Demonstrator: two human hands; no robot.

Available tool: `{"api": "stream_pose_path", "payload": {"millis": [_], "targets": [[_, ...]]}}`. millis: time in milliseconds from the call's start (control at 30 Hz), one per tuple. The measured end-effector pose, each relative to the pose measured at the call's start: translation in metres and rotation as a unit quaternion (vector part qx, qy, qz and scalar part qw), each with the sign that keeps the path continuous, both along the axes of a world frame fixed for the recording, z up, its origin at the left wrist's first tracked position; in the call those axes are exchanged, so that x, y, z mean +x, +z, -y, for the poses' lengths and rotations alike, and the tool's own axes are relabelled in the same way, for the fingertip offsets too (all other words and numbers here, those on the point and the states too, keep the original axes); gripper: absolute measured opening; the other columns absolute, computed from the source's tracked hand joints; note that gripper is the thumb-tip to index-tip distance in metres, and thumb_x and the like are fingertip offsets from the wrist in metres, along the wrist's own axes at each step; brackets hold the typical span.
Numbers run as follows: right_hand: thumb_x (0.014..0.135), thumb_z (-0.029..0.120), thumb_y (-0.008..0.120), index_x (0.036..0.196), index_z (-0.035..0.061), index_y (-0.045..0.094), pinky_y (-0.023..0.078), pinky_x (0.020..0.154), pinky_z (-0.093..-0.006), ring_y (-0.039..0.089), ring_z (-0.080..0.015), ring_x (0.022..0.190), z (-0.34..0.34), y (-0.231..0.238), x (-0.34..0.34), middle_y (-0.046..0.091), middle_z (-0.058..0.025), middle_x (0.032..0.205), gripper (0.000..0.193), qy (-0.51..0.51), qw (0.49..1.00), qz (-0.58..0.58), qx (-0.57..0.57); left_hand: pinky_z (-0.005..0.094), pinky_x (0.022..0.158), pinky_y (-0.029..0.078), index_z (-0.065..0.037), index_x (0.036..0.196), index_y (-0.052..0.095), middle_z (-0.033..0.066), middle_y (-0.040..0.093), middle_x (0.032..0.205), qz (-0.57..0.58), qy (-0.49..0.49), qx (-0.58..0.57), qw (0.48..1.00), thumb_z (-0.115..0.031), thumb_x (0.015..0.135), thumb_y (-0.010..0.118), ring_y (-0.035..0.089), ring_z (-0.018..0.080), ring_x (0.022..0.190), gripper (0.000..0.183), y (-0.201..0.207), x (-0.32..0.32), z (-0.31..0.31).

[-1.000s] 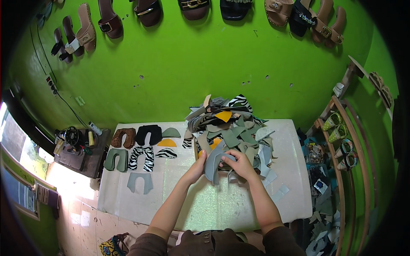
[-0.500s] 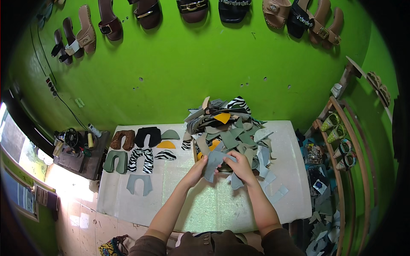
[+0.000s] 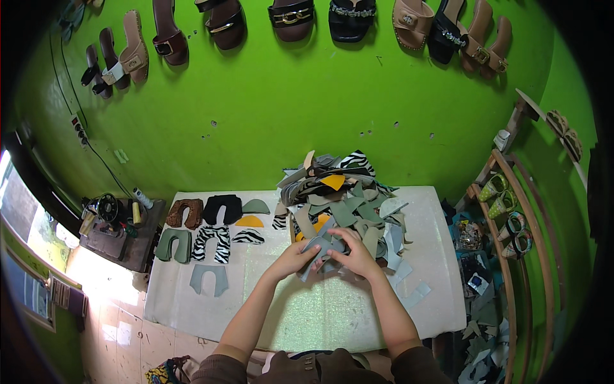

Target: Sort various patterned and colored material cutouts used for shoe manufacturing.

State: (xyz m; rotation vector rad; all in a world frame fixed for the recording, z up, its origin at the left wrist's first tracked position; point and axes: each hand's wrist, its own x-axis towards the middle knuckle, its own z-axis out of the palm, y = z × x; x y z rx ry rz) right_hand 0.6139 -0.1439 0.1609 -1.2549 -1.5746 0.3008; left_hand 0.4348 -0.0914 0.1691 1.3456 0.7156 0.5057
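From my seat, I have both hands working above the tabletop (image 3: 320, 313). My left grip (image 3: 294, 259) is closed on a bent grey piece (image 3: 325, 244), thumb laid on top. My right grip (image 3: 355, 256) is closed on the same piece from the other side, thumb lying against it. The piece sits between both, just in front of the heap (image 3: 347, 211) of mixed scraps; I can't tell how many layers it has.

Over to the left I see arch-shaped cuts lying apart from the heap: brown (image 3: 175, 214) and black (image 3: 222, 201) at the back, green (image 3: 164, 248) and zebra (image 3: 212, 233) before them, a grey arch (image 3: 220, 280) nearest me. Between these and the heap, three half-moons (image 3: 250, 221) lie in a column: green, yellow, zebra. Sandals (image 3: 291, 22) hang on the green wall (image 3: 294, 102).
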Motion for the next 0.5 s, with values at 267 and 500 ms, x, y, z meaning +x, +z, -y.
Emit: {"api": "stream_pose_path", "payload": {"millis": [267, 500], "targets": [[0.08, 0.015, 0.063, 0.101, 0.0044, 0.055, 0.041, 0.066, -0.0224, 0.05, -0.007, 0.074, 0.009, -0.005, 0.006, 0.055, 0.0018, 0.083, 0.025, 0.189, 0.903, -0.188, -0.336, 0.0185, 0.057, 0.042, -0.005, 0.09, 0.052, -0.0011, 0.055, 0.071, -0.027, 0.025, 0.027, 0.999, -0.025, 0.091, 0.044, 0.051, 0.005, 0.06, 0.021, 0.006, -0.025, -0.01], [0.078, 0.006, 0.061, 0.107, 0.0021, 0.049, 0.045, 0.076, -0.0251, 0.055, -0.0113, 0.084, 0.018, -0.023, -0.028, 0.055, -0.0037, 0.096, 0.032, 0.212, 0.778, -0.525, -0.272, 0.0229, 0.061, 0.046, -0.003, 0.099, 0.049, 0.0034, 0.056, 0.076, 0.051, 0.153, -0.062, 0.985, -0.023, 0.093, 0.04, 0.054, 0.0099, 0.063, 0.022, -0.019, -0.035, 0.001]]}}
